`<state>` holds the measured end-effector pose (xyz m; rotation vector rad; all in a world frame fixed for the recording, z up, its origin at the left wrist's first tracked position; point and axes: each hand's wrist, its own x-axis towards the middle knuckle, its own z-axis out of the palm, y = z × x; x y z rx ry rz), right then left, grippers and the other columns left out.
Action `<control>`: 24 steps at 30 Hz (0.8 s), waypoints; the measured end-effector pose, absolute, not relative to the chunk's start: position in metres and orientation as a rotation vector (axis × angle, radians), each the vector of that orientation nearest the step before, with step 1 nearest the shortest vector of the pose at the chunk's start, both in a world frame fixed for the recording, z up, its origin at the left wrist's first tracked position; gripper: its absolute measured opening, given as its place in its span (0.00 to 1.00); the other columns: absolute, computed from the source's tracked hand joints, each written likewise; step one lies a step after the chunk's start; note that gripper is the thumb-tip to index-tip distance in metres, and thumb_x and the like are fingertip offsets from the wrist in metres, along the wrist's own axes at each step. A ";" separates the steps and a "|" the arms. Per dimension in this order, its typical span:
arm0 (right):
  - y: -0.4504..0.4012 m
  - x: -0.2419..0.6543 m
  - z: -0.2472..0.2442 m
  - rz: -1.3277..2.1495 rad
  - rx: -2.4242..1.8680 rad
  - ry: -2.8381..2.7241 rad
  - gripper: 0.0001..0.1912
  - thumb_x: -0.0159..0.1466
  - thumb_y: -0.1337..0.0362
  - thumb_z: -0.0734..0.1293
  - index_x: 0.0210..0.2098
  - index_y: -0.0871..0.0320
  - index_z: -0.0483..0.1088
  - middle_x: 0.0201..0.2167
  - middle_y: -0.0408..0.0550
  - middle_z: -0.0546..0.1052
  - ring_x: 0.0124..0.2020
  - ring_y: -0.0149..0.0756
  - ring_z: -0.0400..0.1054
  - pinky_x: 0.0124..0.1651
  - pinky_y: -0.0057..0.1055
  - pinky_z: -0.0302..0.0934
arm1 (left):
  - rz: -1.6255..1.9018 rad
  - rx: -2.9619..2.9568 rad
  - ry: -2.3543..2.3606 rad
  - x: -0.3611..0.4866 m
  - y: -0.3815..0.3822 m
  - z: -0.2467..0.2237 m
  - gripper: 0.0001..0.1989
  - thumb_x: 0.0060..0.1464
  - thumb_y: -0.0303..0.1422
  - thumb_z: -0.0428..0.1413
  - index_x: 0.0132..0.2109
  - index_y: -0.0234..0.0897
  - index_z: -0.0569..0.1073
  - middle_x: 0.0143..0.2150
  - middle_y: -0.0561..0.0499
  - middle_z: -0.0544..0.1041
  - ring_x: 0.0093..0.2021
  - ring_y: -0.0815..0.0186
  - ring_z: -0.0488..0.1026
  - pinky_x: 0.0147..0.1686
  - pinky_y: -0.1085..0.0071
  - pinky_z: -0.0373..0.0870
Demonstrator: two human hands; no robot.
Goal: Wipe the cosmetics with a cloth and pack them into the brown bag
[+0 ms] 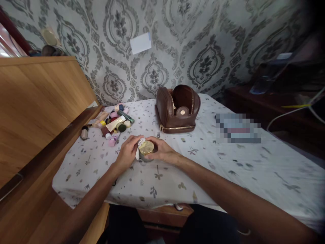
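A round jar (146, 148) with a shiny gold lid is between my two hands, low over the front middle of the table. My right hand (162, 150) is wrapped round its right side, thumb at the front edge. On the jar's left side, my left hand (128, 150) pinches a crumpled white cloth or tissue (137, 153) against it. The underside of the jar is partly hidden by the fingers. Beyond the hands stands a brown leather bag (177, 117), its top unzipped and gaping.
Tubes, bottles and small jars (115, 123) lie in a heap at the left, beside a wooden panel (45, 105). A pixelated flat object (238, 128) rests at the right. The patterned tablecloth (157, 189) reaches the near edge; a cable hangs at far right.
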<state>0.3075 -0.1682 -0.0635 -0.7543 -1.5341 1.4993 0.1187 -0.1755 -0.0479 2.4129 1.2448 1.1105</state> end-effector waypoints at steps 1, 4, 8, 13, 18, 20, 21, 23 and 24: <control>-0.169 0.308 -0.063 1.507 -0.752 -1.556 0.28 0.43 0.64 0.78 0.43 0.56 0.70 0.34 0.40 0.74 0.38 0.36 0.68 0.47 0.36 0.62 | 1.076 2.386 1.269 0.118 -0.175 -0.049 0.23 0.55 0.19 0.47 0.53 0.39 0.75 0.44 0.47 0.76 0.47 0.61 0.73 0.48 0.66 0.70; -0.170 0.311 -0.061 1.530 -0.750 -1.547 0.26 0.43 0.63 0.78 0.42 0.56 0.71 0.35 0.40 0.74 0.39 0.35 0.69 0.48 0.36 0.61 | 1.022 2.330 1.315 0.117 -0.175 -0.051 0.20 0.56 0.20 0.48 0.52 0.38 0.76 0.43 0.47 0.76 0.44 0.61 0.73 0.46 0.66 0.69; -0.170 0.314 -0.060 1.536 -0.802 -1.407 0.28 0.43 0.62 0.79 0.42 0.56 0.72 0.37 0.41 0.75 0.41 0.37 0.69 0.50 0.36 0.61 | 1.057 2.301 1.338 0.118 -0.178 -0.046 0.20 0.57 0.21 0.49 0.52 0.38 0.75 0.44 0.47 0.77 0.44 0.62 0.73 0.46 0.66 0.70; -0.164 0.315 -0.065 1.583 -0.766 -1.264 0.25 0.46 0.58 0.79 0.42 0.57 0.73 0.35 0.40 0.75 0.38 0.34 0.69 0.49 0.34 0.60 | 1.093 2.465 1.272 0.116 -0.190 -0.039 0.21 0.61 0.23 0.46 0.57 0.39 0.73 0.47 0.46 0.75 0.49 0.61 0.72 0.50 0.65 0.70; -0.156 0.319 -0.071 1.583 -0.758 -1.256 0.27 0.46 0.60 0.79 0.44 0.56 0.73 0.37 0.41 0.75 0.40 0.34 0.69 0.51 0.35 0.61 | 1.030 2.624 1.225 0.117 -0.201 -0.043 0.19 0.66 0.28 0.45 0.60 0.41 0.69 0.51 0.44 0.72 0.52 0.60 0.70 0.53 0.63 0.69; -0.154 0.323 -0.070 1.576 -0.794 -1.290 0.31 0.47 0.60 0.79 0.50 0.53 0.72 0.40 0.42 0.75 0.43 0.36 0.70 0.53 0.37 0.61 | 1.033 2.600 1.235 0.118 -0.199 -0.044 0.19 0.66 0.28 0.45 0.61 0.41 0.69 0.50 0.44 0.72 0.52 0.61 0.70 0.53 0.63 0.69; -0.153 0.325 -0.068 1.572 -0.809 -1.328 0.32 0.48 0.60 0.78 0.52 0.53 0.72 0.42 0.43 0.76 0.45 0.36 0.70 0.54 0.37 0.60 | 1.034 2.567 1.245 0.118 -0.196 -0.044 0.20 0.65 0.27 0.45 0.60 0.41 0.70 0.50 0.45 0.72 0.51 0.61 0.71 0.52 0.64 0.69; -0.152 0.330 -0.063 1.567 -0.816 -1.428 0.31 0.49 0.59 0.77 0.52 0.53 0.72 0.44 0.44 0.76 0.47 0.37 0.70 0.56 0.38 0.59 | 1.009 2.482 1.271 0.117 -0.188 -0.044 0.19 0.63 0.25 0.46 0.57 0.40 0.72 0.47 0.46 0.73 0.49 0.61 0.71 0.50 0.65 0.70; -0.152 0.333 -0.061 1.566 -0.808 -1.470 0.30 0.49 0.59 0.77 0.51 0.54 0.73 0.44 0.44 0.76 0.47 0.38 0.70 0.56 0.39 0.59 | 0.978 2.443 1.285 0.116 -0.184 -0.044 0.19 0.62 0.24 0.46 0.55 0.39 0.74 0.45 0.46 0.74 0.47 0.61 0.72 0.49 0.65 0.70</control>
